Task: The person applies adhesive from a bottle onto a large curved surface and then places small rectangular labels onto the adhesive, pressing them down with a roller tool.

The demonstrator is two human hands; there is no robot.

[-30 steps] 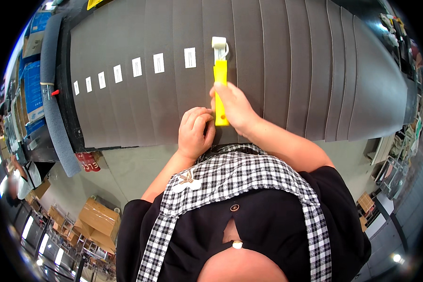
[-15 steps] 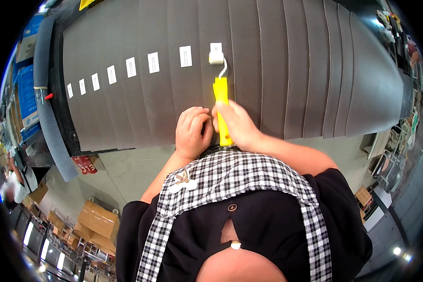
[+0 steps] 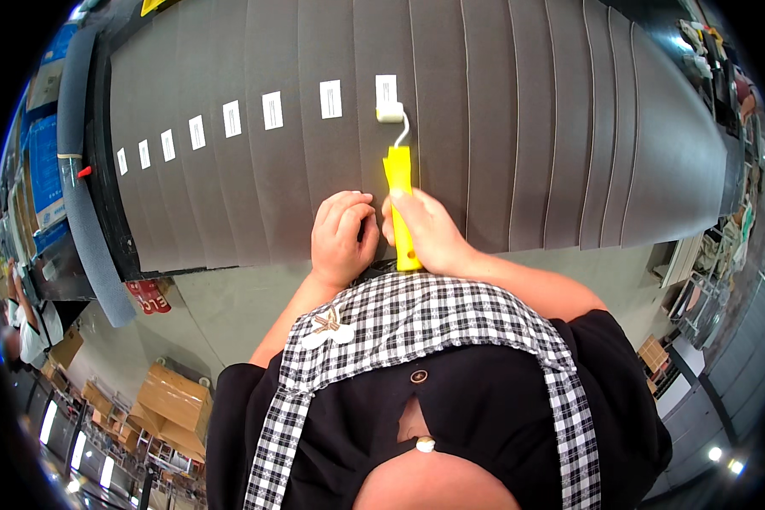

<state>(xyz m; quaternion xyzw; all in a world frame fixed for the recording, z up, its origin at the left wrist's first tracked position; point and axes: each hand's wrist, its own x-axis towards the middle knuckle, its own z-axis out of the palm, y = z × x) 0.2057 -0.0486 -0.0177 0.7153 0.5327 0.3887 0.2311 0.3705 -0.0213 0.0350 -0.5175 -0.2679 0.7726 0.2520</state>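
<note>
My right hand [image 3: 430, 234] is wrapped round the yellow handle of a small paint roller [image 3: 403, 204]. Its white roller head [image 3: 390, 113] lies at the near end of a white label [image 3: 386, 87], covering part of it. The label sits on a dark grey-brown sheet [image 3: 442, 127], one of several overlapping in a fanned row. Beside the handle, my left hand [image 3: 342, 238] rests by the sheets' near edge with its fingers curled closed. Whatever may be inside that grip is hidden.
Several more white labels [image 3: 271, 110] run leftward, one to a sheet. Overlapping sheets [image 3: 569, 127] continue to the right. A grey padded roll [image 3: 83, 212] borders the left end of the table. Cardboard boxes [image 3: 174, 404] stand on the floor at lower left, and a person [image 3: 27, 327] is at far left.
The roller has moved slightly toward me along the label, baring more of its far part. My left hand stays curled in nearly the same place.
</note>
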